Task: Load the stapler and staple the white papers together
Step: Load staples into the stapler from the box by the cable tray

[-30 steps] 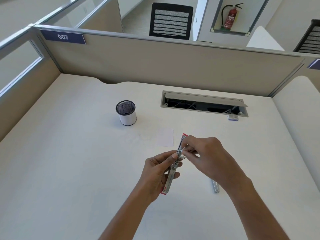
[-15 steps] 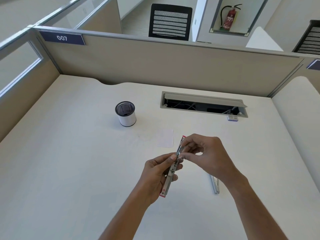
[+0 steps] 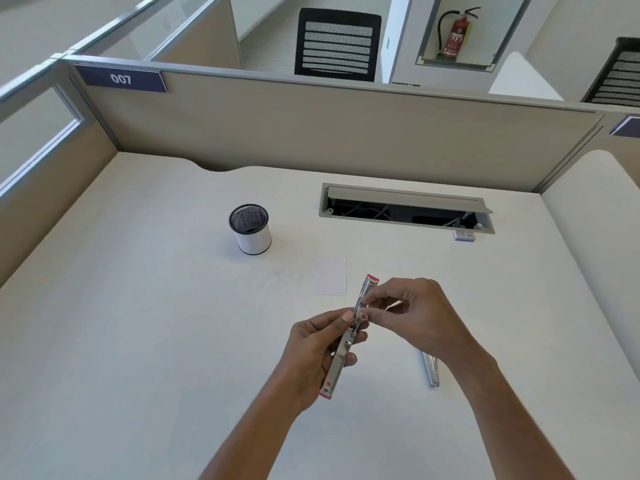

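Note:
A slim metal stapler with pink ends (image 3: 341, 362) is swung fully open into one long strip above the desk. My left hand (image 3: 313, 351) grips its lower half from the left. My right hand (image 3: 412, 317) pinches at the hinge in the middle of the stapler; what its fingertips hold is too small to tell. The white papers (image 3: 330, 276) lie flat on the desk just beyond the stapler's far end. A strip of staples (image 3: 430, 370) lies on the desk under my right wrist.
A white pen cup with a black mesh rim (image 3: 250, 229) stands at the left of the papers. An open cable tray (image 3: 405, 208) is set into the desk at the back, with a small staple box (image 3: 464, 235) at its right end. Partition walls (image 3: 311, 133) close off the desk.
Both hands and the stapler stay almost in place. My right-hand fingers have shifted slightly along the stapler towards the hinge.

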{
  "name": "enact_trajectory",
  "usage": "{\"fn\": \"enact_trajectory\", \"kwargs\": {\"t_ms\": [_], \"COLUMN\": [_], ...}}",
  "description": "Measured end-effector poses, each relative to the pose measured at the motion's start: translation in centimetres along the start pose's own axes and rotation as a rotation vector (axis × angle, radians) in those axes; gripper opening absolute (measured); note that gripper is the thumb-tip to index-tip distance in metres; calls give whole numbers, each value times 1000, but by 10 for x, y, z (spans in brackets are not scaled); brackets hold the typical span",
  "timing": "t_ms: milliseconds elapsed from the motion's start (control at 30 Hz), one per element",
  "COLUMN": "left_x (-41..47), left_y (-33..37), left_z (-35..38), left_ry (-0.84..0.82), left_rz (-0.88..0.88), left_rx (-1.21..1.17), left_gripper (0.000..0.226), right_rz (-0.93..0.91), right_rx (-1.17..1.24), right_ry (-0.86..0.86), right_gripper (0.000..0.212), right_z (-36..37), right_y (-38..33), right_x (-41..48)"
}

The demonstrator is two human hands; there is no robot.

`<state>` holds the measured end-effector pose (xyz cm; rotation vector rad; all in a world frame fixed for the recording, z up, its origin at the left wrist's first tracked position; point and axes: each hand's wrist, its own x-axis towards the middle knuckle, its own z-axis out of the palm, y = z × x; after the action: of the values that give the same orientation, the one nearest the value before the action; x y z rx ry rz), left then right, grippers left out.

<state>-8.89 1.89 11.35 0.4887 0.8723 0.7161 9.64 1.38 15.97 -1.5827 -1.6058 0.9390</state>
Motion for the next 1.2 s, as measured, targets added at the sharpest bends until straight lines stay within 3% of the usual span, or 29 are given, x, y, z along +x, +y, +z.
{"fn": "enact_trajectory", "kwargs": {"t_ms": [200,467,733,1067,1200], "left_x": [-2,-3,-5,-6,-6], "left_y": [0,3,1,1,2], "left_z": [1,2,5,8,8], "left_ry": [-12,-22,-23,-3,5], "left_rz": [0,9,-4,-9,-3], "left_rx": [-5,-7,-20,-28,-36], "left_gripper": [27,31,27,22,21], "right_rz": [65,130,329,294,316], "right_rx": [25,93,310,279,411], "right_ry": [-71,27,161,274,271], "right_gripper": [11,18,41,24,24], "right_z": [-3,5,9,21,24], "right_y": [-3,0,6,6,5], "right_x": [3,1,2,2,-1]}}
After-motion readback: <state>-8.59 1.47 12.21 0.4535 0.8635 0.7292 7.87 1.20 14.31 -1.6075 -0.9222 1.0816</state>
